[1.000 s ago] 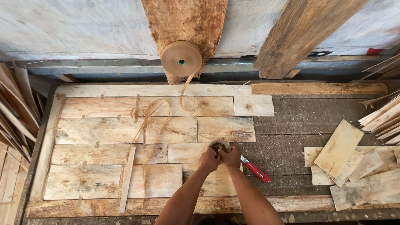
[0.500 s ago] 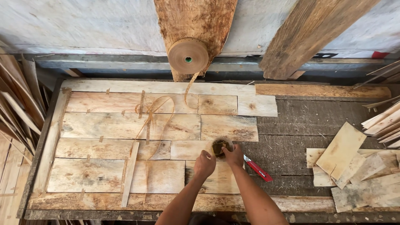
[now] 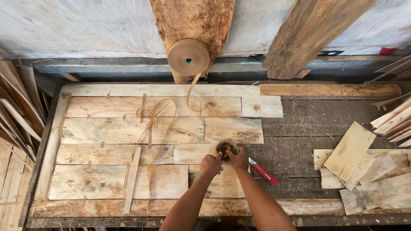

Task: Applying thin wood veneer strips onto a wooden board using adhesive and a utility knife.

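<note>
Thin wood veneer sheets (image 3: 128,128) lie edge to edge in rows on a dark workbench (image 3: 299,124). My left hand (image 3: 211,164) and my right hand (image 3: 239,159) meet at the right end of the third row. Both are closed around a small dark knotty patch (image 3: 224,149) in the veneer, fingertips pressing at its edge. A loose brown paper tape strip (image 3: 156,124) loops down over the sheets from a tape roll (image 3: 188,57) hung on the wall board above. A red-handled utility knife (image 3: 263,171) lies just right of my right hand.
A pile of loose veneer pieces (image 3: 364,171) sits at the right of the bench. More strips lean at the left edge (image 3: 13,115) and far right (image 3: 391,119). A heavy timber beam (image 3: 308,34) slants against the back wall. A narrow wood strip (image 3: 132,179) lies across the lower sheets.
My hands have shifted slightly up and right to the dark patch, and the left hand has come in close beside the right. The view has tilted down a little.
</note>
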